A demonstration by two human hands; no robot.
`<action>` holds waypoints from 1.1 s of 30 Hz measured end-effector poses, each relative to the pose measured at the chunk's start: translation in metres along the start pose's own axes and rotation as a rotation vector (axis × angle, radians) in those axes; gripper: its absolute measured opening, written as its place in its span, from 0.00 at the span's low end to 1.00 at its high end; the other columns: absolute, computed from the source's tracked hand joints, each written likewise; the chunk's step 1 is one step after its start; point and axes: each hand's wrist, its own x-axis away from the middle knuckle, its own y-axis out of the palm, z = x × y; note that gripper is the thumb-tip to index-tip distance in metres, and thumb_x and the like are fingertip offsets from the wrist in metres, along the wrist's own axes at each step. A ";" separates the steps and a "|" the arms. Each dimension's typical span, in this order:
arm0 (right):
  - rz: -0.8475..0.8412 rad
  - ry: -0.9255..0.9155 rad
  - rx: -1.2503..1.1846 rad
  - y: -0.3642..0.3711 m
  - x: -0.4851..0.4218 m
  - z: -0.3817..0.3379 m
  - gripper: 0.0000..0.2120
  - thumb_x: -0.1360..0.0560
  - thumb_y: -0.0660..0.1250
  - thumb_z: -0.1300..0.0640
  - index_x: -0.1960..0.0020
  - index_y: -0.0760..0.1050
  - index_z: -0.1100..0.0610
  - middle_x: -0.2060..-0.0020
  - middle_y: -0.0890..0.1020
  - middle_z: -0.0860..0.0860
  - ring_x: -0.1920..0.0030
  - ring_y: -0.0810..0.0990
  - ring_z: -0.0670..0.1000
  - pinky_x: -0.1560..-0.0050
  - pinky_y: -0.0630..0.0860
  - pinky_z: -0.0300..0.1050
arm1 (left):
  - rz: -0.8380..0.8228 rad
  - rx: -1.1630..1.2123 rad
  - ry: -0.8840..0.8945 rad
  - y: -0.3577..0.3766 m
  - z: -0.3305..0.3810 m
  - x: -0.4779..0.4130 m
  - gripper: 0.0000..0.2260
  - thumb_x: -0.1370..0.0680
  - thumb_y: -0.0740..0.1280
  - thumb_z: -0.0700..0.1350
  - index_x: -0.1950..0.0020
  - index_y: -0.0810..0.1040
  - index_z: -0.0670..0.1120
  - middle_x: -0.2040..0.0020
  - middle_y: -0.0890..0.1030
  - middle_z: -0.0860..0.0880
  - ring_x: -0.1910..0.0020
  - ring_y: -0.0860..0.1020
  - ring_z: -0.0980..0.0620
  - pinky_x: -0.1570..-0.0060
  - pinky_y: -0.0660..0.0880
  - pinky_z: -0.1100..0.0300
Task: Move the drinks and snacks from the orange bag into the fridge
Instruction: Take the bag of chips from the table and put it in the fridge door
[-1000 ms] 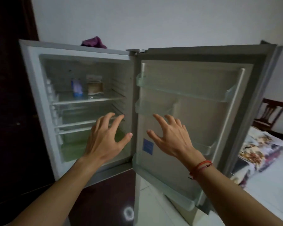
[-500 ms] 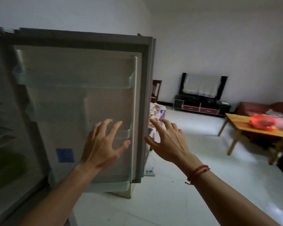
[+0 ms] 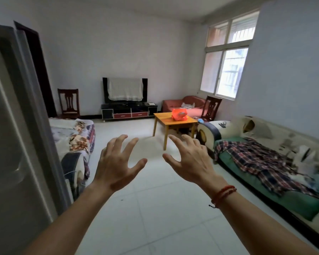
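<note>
The orange bag (image 3: 179, 115) sits on a small wooden table (image 3: 166, 120) across the room, far from both hands. My left hand (image 3: 116, 166) and my right hand (image 3: 190, 162) are raised in front of me with fingers spread and empty. A red string bracelet circles my right wrist. The open grey fridge door (image 3: 17, 137) fills the left edge; the fridge's inside is out of view.
A sofa with a flowered cover (image 3: 73, 142) stands left, just past the door. A long couch with a plaid cloth (image 3: 261, 161) runs along the right wall. A TV stand (image 3: 129, 111), two dark chairs and a red sofa (image 3: 184, 105) line the back. White tiled floor lies between.
The view has swung right, from the open fridge shelves, past the door, to the living room. Both hands stayed raised and spread, holding nothing.
</note>
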 end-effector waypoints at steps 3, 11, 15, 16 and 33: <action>0.037 0.076 0.042 -0.011 0.009 0.039 0.32 0.25 0.56 0.31 0.24 0.63 0.42 0.32 0.73 0.53 0.35 0.72 0.57 0.44 0.69 0.53 | -0.005 0.051 0.074 0.022 0.031 -0.019 0.30 0.26 0.58 0.67 0.29 0.69 0.52 0.30 0.69 0.44 0.32 0.69 0.42 0.42 0.73 0.43; 0.032 0.217 0.129 -0.022 0.026 0.124 0.32 0.24 0.53 0.30 0.23 0.60 0.41 0.31 0.71 0.52 0.35 0.71 0.55 0.39 0.69 0.56 | -0.037 0.116 0.167 0.069 0.096 -0.051 0.30 0.26 0.57 0.67 0.29 0.70 0.52 0.29 0.70 0.45 0.32 0.68 0.42 0.43 0.74 0.43; 0.028 0.217 0.122 -0.019 0.021 0.139 0.32 0.23 0.53 0.30 0.22 0.59 0.41 0.31 0.70 0.52 0.35 0.70 0.55 0.39 0.68 0.56 | -0.031 0.104 0.167 0.081 0.106 -0.063 0.30 0.26 0.57 0.67 0.29 0.71 0.51 0.29 0.70 0.45 0.32 0.69 0.42 0.43 0.74 0.43; 0.027 0.219 0.120 -0.018 0.020 0.144 0.32 0.23 0.54 0.30 0.22 0.59 0.41 0.30 0.70 0.52 0.35 0.70 0.55 0.38 0.68 0.57 | -0.031 0.102 0.167 0.084 0.109 -0.065 0.31 0.26 0.57 0.67 0.29 0.71 0.51 0.29 0.70 0.44 0.32 0.69 0.42 0.43 0.74 0.43; -0.049 0.292 0.049 0.013 -0.033 0.240 0.35 0.22 0.54 0.30 0.20 0.51 0.41 0.24 0.64 0.57 0.27 0.65 0.59 0.31 0.67 0.61 | -0.079 0.096 0.163 0.165 0.154 -0.140 0.32 0.26 0.56 0.68 0.28 0.68 0.52 0.28 0.68 0.45 0.30 0.66 0.43 0.41 0.73 0.46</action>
